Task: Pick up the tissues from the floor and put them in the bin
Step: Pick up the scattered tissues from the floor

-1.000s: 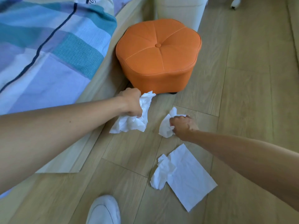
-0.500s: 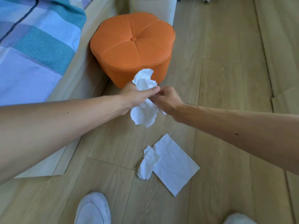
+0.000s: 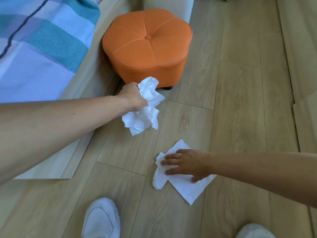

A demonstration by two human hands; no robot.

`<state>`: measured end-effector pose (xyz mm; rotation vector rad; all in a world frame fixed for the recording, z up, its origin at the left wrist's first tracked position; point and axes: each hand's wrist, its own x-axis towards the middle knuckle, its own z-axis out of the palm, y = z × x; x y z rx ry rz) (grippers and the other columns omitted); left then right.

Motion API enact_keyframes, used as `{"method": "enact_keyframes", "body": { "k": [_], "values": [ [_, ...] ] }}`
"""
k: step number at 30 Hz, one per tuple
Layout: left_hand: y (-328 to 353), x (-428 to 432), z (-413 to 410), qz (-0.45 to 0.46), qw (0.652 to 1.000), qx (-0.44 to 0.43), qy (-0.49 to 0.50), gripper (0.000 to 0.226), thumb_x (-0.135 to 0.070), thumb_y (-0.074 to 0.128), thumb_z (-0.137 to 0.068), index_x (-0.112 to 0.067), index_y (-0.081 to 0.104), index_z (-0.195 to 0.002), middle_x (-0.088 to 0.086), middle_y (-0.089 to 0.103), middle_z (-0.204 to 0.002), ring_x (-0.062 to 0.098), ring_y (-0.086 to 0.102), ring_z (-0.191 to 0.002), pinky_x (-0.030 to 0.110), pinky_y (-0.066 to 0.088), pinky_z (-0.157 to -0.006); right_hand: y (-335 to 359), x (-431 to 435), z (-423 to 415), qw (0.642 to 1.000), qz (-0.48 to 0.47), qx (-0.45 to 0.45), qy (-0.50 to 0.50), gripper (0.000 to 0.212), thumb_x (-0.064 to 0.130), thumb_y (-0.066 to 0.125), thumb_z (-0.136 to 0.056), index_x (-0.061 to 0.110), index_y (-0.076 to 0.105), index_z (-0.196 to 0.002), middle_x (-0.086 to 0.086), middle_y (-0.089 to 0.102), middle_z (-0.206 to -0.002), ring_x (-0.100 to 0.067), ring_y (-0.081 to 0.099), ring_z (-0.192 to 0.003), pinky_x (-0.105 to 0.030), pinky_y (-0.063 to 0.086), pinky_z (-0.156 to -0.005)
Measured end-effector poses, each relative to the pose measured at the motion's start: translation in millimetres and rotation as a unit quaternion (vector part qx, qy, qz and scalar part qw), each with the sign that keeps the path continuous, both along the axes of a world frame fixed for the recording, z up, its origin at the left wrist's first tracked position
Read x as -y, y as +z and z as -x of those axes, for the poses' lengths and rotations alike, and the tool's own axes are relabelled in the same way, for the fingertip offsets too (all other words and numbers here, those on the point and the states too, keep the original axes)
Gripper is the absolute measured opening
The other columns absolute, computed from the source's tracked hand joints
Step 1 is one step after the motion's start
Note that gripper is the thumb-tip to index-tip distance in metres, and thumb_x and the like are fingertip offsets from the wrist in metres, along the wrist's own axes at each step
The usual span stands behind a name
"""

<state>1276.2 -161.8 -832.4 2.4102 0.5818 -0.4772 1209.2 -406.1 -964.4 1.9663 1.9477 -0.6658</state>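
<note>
My left hand [image 3: 133,97] is closed on a bunch of crumpled white tissues [image 3: 145,110], held above the wooden floor in front of the orange stool. Lower right, my right hand [image 3: 186,164] lies with fingers spread flat on two more white tissues on the floor: a flat square one [image 3: 188,188] and a crumpled one [image 3: 158,177] beside it. The hand presses on them without gripping. A pale bin [image 3: 169,5] shows partly at the top edge, behind the stool.
An orange flower-shaped stool [image 3: 147,48] stands on the floor by the bed frame. The bed with a blue and purple checked cover [image 3: 39,45] fills the upper left. My two white shoes [image 3: 101,219] [image 3: 253,231] are at the bottom edge.
My right hand passed its tissue to the left hand, then dropped down and right onto the tissues on the floor. The left hand now holds a bigger bunch.
</note>
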Motion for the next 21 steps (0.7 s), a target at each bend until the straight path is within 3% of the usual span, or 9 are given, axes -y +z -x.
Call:
{"method": "enact_keyframes", "body": {
  "k": [3, 5, 8, 10, 12, 14, 16, 18, 21],
  "values": [
    [2.0, 1.4, -0.4, 0.001, 1.000, 0.000, -0.007, 0.049, -0.022, 0.077, -0.073, -0.014, 0.056, -0.116, 0.006, 0.066, -0.108, 0.025, 0.067, -0.090, 0.035, 0.053, -0.067, -3.5, 8.6, 5.7, 1.000, -0.020, 0.018, -0.013, 0.069, 0.035, 0.073, -0.085, 0.022, 0.044, -0.145, -0.011, 0.037, -0.155, -0.031, 0.034, -0.142, -0.044, 0.037, -0.108],
    [3.6, 4.3, 1.1, 0.002, 1.000, -0.002, -0.012, 0.050, -0.022, 0.077, -0.073, -0.013, 0.056, -0.118, 0.005, 0.065, -0.108, 0.024, 0.066, -0.089, 0.033, 0.052, -0.064, -3.6, 12.4, 4.7, 0.997, -0.062, 0.050, -0.011, 0.033, 0.026, 0.072, -0.085, 0.019, 0.063, -0.116, -0.005, 0.062, -0.121, -0.025, 0.061, -0.107, -0.036, 0.050, -0.087],
    [1.4, 10.1, 2.2, 0.012, 1.000, -0.007, -0.023, 0.052, -0.023, 0.077, -0.074, -0.014, 0.056, -0.120, 0.006, 0.065, -0.111, 0.025, 0.068, -0.092, 0.039, 0.058, -0.077, 0.3, 22.8, -7.5, 0.976, -0.078, -0.047, -0.196, 0.011, 0.017, 0.060, -0.091, 0.013, 0.065, -0.100, -0.005, 0.064, -0.100, -0.025, 0.063, -0.088, -0.035, 0.046, -0.074],
    [0.0, 15.2, 3.5, 0.013, 1.000, -0.007, -0.027, 0.051, -0.024, 0.077, -0.074, -0.014, 0.056, -0.119, 0.006, 0.065, -0.111, 0.025, 0.068, -0.092, 0.036, 0.056, -0.073, 11.4, 30.4, -26.1, 0.887, -0.134, -0.127, -0.423, 0.006, 0.020, 0.061, -0.091, 0.015, 0.062, -0.093, -0.001, 0.065, -0.091, -0.023, 0.063, -0.082, -0.031, 0.042, -0.065],
    [-0.3, 21.8, 6.3, 0.026, 0.999, -0.007, -0.025, 0.048, -0.024, 0.077, -0.075, -0.013, 0.058, -0.117, 0.007, 0.066, -0.109, 0.026, 0.068, -0.092, 0.035, 0.055, -0.071, 27.1, 37.2, -47.5, 0.756, -0.233, -0.148, -0.593, 0.009, 0.020, 0.065, -0.088, 0.020, 0.057, -0.089, 0.003, 0.064, -0.079, -0.022, 0.063, -0.072, -0.030, 0.044, -0.056],
    [-3.2, 31.8, 9.2, 0.052, 0.998, -0.001, -0.023, 0.046, -0.022, 0.078, -0.074, -0.013, 0.060, -0.116, 0.007, 0.068, -0.108, 0.027, 0.068, -0.095, 0.037, 0.057, -0.077, 42.9, 38.6, -67.1, 0.634, -0.306, -0.147, -0.694, 0.011, 0.017, 0.065, -0.087, 0.017, 0.055, -0.091, -0.001, 0.063, -0.080, -0.019, 0.061, -0.067, -0.033, 0.048, -0.054],
    [-5.8, 46.0, 11.5, 0.084, 0.996, 0.009, -0.014, 0.048, -0.020, 0.077, -0.074, -0.012, 0.059, -0.118, 0.006, 0.068, -0.111, 0.027, 0.068, -0.099, 0.036, 0.056, -0.079, 57.8, 31.9, -81.6, 0.548, -0.362, -0.158, -0.738, 0.010, 0.014, 0.063, -0.087, 0.016, 0.054, -0.091, -0.002, 0.062, -0.083, -0.015, 0.057, -0.064, -0.029, 0.046, -0.050],
    [-6.4, 61.2, 8.5, 0.109, 0.994, 0.027, 0.005, 0.053, -0.020, 0.078, -0.074, -0.012, 0.056, -0.121, 0.005, 0.065, -0.115, 0.027, 0.067, -0.101, 0.037, 0.056, -0.081, 71.7, 19.8, -89.7, 0.516, -0.405, -0.167, -0.736, 0.011, 0.011, 0.062, -0.085, 0.018, 0.055, -0.088, 0.003, 0.061, -0.081, -0.010, 0.057, -0.063, -0.019, 0.045, -0.047],
    [0.2, 84.5, -8.8, 0.167, 0.983, 0.069, 0.037, 0.057, -0.023, 0.076, -0.072, -0.014, 0.056, -0.125, 0.005, 0.066, -0.117, 0.028, 0.067, -0.102, 0.042, 0.058, -0.086, 92.6, -1.1, -93.3, 0.504, -0.448, -0.211, -0.708, 0.005, 0.015, 0.063, -0.084, 0.019, 0.059, -0.085, 0.008, 0.064, -0.073, -0.008, 0.059, -0.059, -0.010, 0.042, -0.042]
  ]
}}
